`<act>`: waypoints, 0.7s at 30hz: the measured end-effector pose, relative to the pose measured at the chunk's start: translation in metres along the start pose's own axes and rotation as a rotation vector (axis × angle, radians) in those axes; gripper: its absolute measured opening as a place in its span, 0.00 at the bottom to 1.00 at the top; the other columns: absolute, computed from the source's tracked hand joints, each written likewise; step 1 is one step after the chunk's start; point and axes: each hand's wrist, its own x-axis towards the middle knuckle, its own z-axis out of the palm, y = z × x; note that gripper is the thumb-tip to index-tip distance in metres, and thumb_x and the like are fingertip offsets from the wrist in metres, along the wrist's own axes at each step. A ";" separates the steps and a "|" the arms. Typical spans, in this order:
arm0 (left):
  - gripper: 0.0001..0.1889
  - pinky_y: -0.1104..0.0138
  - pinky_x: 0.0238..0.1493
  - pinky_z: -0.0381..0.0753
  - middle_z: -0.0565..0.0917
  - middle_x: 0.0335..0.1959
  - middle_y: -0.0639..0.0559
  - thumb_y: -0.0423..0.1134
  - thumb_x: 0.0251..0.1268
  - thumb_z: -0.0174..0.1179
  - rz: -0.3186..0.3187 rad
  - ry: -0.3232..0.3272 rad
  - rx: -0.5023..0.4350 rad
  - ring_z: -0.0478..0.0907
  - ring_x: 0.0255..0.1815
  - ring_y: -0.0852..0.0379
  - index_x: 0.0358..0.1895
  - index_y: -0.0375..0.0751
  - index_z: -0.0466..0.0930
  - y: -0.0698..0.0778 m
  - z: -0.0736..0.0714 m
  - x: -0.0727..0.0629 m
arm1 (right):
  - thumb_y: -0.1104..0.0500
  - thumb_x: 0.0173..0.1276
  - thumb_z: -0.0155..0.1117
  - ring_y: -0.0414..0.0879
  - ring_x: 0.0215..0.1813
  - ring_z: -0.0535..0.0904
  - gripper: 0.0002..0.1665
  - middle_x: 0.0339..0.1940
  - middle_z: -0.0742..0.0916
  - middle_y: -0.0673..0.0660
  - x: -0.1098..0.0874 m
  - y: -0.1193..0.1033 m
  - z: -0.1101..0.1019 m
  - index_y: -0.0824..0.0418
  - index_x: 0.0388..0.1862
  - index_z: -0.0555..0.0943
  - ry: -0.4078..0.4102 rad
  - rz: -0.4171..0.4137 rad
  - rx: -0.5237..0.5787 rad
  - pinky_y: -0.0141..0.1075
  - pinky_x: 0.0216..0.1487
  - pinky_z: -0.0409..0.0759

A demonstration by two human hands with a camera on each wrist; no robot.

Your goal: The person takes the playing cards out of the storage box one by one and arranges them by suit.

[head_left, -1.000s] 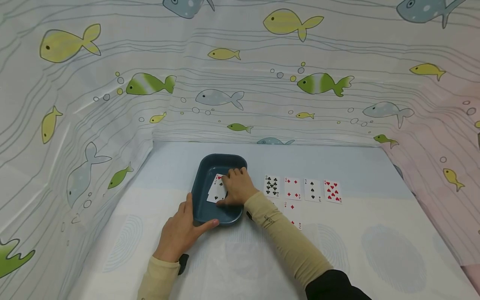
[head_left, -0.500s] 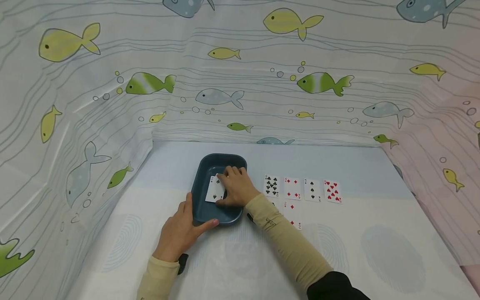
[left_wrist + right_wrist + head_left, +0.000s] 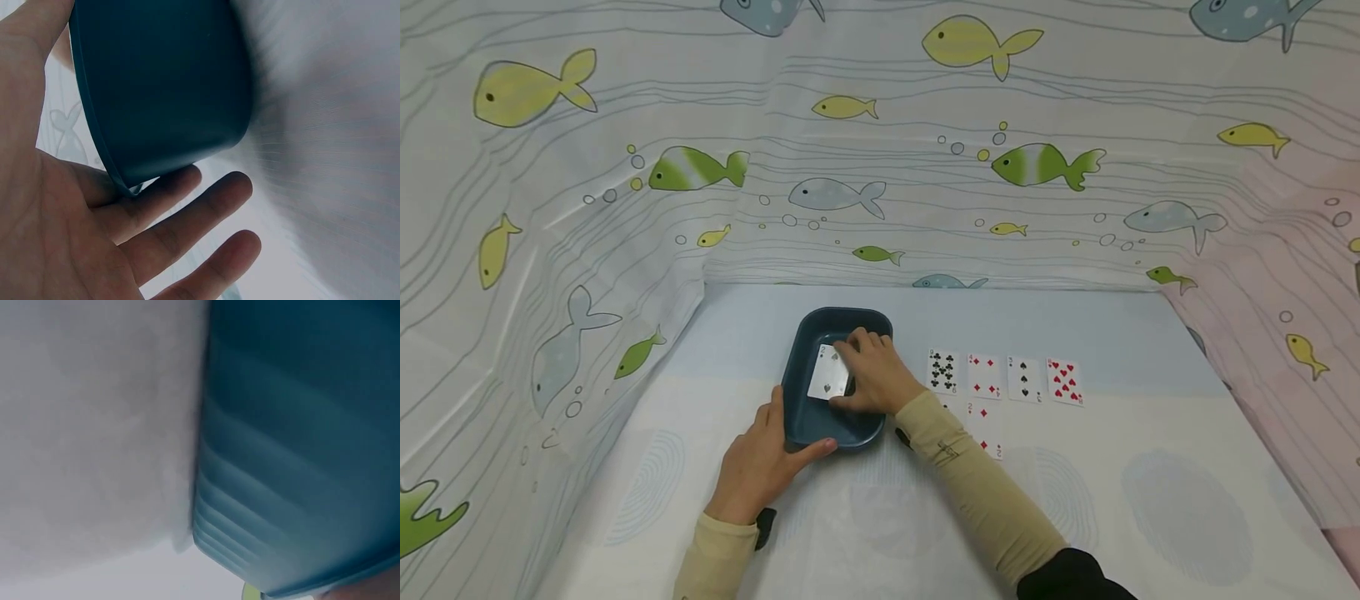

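Observation:
A dark blue tray stands left of centre on the table. Inside it, my right hand pinches a white playing card with black spade marks along its right edge, thumb at the near end and fingertips at the far end. That hand covers the card's right part. My left hand is at the tray's near left corner, fingers extended along the outer wall and thumb across the front. The left wrist view shows its fingers spread beside the tray wall. Only the tray's outer side fills the right wrist view, the card hidden.
Right of the tray lies a row of face-up cards: clubs, diamonds, spades and hearts. Below it are a two of diamonds and a card half covered by the right sleeve. A fish-patterned sheet walls the table.
The card in the right hand has shifted slightly left and away inside the tray. A red-marked corner seen behind it a second ago is now out of sight. The left hand stays put.

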 end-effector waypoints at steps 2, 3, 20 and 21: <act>0.66 0.46 0.44 0.81 0.72 0.66 0.26 0.80 0.54 0.58 0.004 0.007 0.004 0.82 0.50 0.36 0.79 0.26 0.49 0.000 0.000 0.000 | 0.25 0.53 0.71 0.51 0.58 0.75 0.59 0.61 0.74 0.58 -0.002 0.000 -0.003 0.58 0.75 0.69 0.011 -0.005 0.018 0.46 0.63 0.70; 0.66 0.47 0.43 0.82 0.72 0.66 0.27 0.79 0.54 0.58 0.007 0.011 0.006 0.82 0.49 0.36 0.79 0.26 0.49 0.000 0.000 0.000 | 0.26 0.54 0.72 0.52 0.57 0.75 0.58 0.61 0.74 0.59 -0.003 0.000 -0.005 0.58 0.75 0.69 0.022 -0.010 0.027 0.46 0.63 0.70; 0.67 0.45 0.47 0.81 0.72 0.66 0.28 0.81 0.52 0.57 -0.009 0.002 -0.001 0.82 0.50 0.36 0.79 0.27 0.48 0.000 0.001 0.000 | 0.26 0.53 0.71 0.52 0.58 0.74 0.55 0.62 0.75 0.57 -0.042 0.007 -0.040 0.55 0.74 0.72 0.096 0.065 0.035 0.53 0.62 0.60; 0.67 0.45 0.47 0.81 0.72 0.66 0.28 0.81 0.52 0.57 -0.010 0.002 -0.002 0.82 0.50 0.36 0.79 0.27 0.48 0.000 0.001 0.001 | 0.27 0.53 0.71 0.52 0.58 0.74 0.55 0.62 0.75 0.57 -0.045 0.007 -0.042 0.54 0.74 0.72 0.103 0.073 0.038 0.53 0.62 0.60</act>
